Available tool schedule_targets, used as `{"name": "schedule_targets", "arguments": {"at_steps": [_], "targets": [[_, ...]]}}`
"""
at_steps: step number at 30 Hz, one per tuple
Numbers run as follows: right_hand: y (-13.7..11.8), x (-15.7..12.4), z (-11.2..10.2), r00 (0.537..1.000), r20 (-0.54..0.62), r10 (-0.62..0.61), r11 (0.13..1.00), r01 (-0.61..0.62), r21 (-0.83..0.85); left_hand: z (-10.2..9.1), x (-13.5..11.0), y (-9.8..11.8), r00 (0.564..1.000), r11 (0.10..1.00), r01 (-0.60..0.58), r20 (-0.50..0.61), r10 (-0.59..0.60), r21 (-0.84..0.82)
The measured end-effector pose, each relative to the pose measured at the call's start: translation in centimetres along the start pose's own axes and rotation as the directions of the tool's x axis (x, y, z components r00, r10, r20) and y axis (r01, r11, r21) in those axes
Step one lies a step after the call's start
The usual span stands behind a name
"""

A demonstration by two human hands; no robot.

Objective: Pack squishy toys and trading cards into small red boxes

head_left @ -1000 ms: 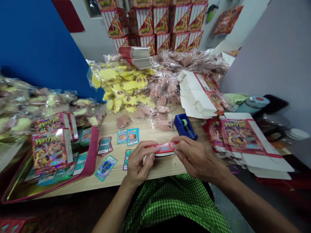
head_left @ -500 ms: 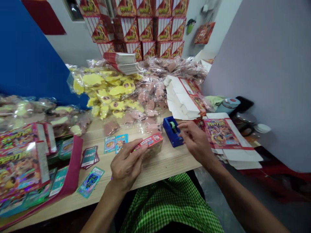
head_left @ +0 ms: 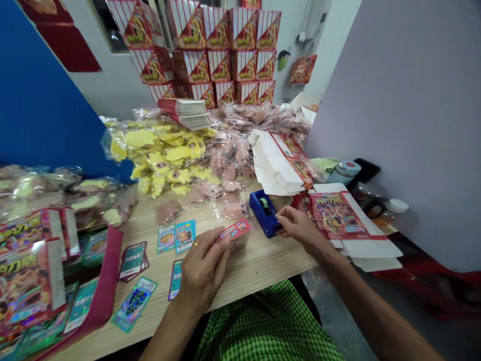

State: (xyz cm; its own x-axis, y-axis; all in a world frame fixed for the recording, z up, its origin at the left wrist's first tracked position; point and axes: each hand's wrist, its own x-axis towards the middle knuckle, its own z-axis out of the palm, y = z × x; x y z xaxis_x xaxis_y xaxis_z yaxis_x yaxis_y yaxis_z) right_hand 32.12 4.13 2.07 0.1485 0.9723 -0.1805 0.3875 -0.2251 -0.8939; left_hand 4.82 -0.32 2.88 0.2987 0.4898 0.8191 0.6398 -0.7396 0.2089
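My left hand (head_left: 205,265) is closed around a small red printed box (head_left: 236,231), which it holds on the wooden table. To the box's right stands a blue tape dispenser (head_left: 266,220) with a greenish roll in it. At the dispenser's front end, my right hand (head_left: 298,225) has thumb and fingers pinched together on the clear tape (head_left: 277,215), which barely shows. Left of my left hand lie two blue-edged cards (head_left: 176,236), and another card (head_left: 175,279) is partly covered by that hand.
A pink-walled tray (head_left: 107,271) with cards and red packages stands at left. Loose cards (head_left: 134,304) lie beside it. Bagged yellow plush pieces (head_left: 165,150) and pink ones fill the back. Flattened cartons (head_left: 343,213) lie at right; stacked red boxes (head_left: 218,40) stand behind.
My right hand has come down to the dispenser's front end, its fingers now pinched together. The left hand still holds the red box. The camera view has tilted up slightly.
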Motion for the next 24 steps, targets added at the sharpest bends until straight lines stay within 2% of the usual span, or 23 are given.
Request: {"name": "schedule_targets", "arguments": {"at_steps": [3, 8, 10, 12, 15, 17, 19, 21, 24], "targets": [[1.2, -0.6, 0.1, 0.996, -0.043, -0.083, 0.997, 0.083, -0.002, 0.1, -0.2, -0.2, 1.0, 1.0, -0.013, -0.009, 0.013, -0.015], [4.4, -1.4, 1.3, 0.961, -0.2, -0.19, 0.978, 0.167, -0.129, -0.2, -0.4, -0.3, 1.0, 1.0, -0.012, 0.025, 0.013, -0.021], [4.6, -2.1, 1.4, 0.94, -0.245, -0.236, 0.966, 0.2, -0.163, -0.3, -0.2, -0.2, 0.999, 1.0, -0.025, 0.026, 0.025, -0.014], [3.6, -3.4, 1.2, 0.922, -0.261, -0.287, 0.953, 0.246, -0.178, -0.4, 0.0, -0.2, 0.999, 0.999, -0.032, 0.019, 0.032, -0.008], [0.6, -5.8, 1.4, 0.914, -0.144, -0.379, 0.925, 0.369, -0.094, -0.4, 0.3, -0.2, 0.999, 1.0, -0.025, 0.027, 0.025, 0.001], [-1.7, -7.2, 2.2, 0.909, -0.012, -0.418, 0.907, 0.417, 0.062, -0.4, 0.4, -0.2, 0.999, 1.0, -0.019, 0.034, 0.019, 0.009], [-3.8, -8.0, 3.6, 0.904, 0.124, -0.41, 0.895, 0.372, 0.248, -0.5, 0.4, -0.3, 0.999, 1.0, -0.014, 0.032, 0.014, 0.001], [-5.2, -8.1, 5.1, 0.889, 0.25, -0.383, 0.878, 0.266, 0.399, -0.5, 0.4, -0.3, 1.0, 1.0, -0.01, 0.023, 0.011, -0.027], [-6.4, -7.5, 7.1, 0.874, 0.326, -0.36, 0.85, 0.164, 0.501, -0.4, 0.1, -0.2, 0.999, 0.997, 0.037, 0.007, -0.037, -0.064]]}}
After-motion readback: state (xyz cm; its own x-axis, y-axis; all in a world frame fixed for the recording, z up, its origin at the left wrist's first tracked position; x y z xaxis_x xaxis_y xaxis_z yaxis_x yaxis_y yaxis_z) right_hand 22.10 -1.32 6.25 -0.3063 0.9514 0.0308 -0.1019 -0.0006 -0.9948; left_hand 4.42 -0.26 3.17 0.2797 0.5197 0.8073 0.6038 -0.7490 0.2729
